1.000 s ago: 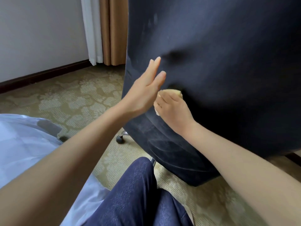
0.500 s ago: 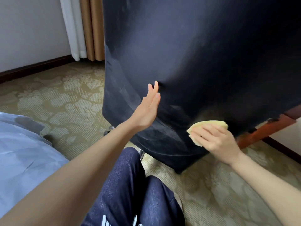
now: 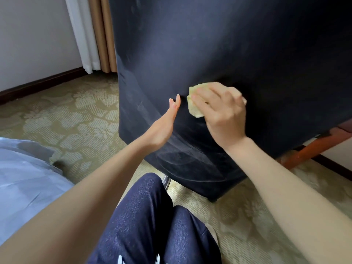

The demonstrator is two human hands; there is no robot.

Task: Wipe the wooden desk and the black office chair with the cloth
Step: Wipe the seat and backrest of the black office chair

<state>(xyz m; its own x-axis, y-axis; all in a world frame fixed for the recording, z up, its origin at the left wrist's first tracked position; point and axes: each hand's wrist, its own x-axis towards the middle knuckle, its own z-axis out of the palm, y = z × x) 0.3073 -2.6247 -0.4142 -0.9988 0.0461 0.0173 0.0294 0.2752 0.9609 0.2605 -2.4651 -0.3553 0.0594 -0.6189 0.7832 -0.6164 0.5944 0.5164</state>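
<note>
Under right hand [image 3: 222, 109]: cloth [image 3: 194, 107] against chair [image 3: 228, 54]; left hand [image 3: 163, 128] beside

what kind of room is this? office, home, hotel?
Likely a hotel room or bedroom: patterned carpet, floor-length curtains, and what looks like a bed's white sheet beside the black office chair being wiped.
</note>
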